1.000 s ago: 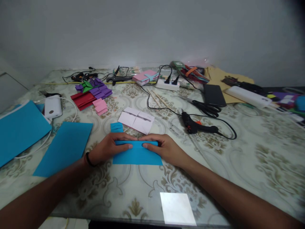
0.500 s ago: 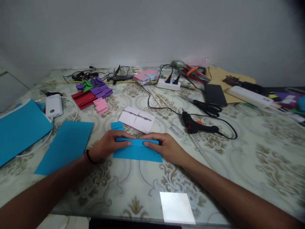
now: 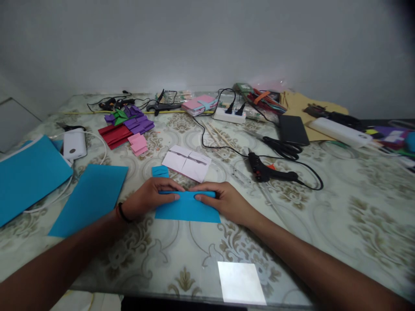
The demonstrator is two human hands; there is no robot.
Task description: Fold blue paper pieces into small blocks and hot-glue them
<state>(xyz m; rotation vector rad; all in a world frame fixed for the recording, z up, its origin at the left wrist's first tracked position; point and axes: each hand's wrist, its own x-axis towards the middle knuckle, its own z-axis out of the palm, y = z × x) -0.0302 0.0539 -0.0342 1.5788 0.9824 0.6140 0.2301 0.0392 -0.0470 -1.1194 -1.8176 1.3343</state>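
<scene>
Left hand [image 3: 149, 198], right hand [image 3: 229, 201] pinch blue sheet [image 3: 188, 212] at twelve o'clock: edge turned over; six-o'clock portion flat, unfolded.

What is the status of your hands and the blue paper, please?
Left hand and right hand both gripping blue paper sheet at its far edge. Edge turned over; fold or roll, can't tell. Small blue paper piece just beyond left hand.

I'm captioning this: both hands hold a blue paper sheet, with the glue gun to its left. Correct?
Not quite: in the head view, the glue gun lies to the right of the blue paper sheet, which the left hand and right hand do hold.
</scene>
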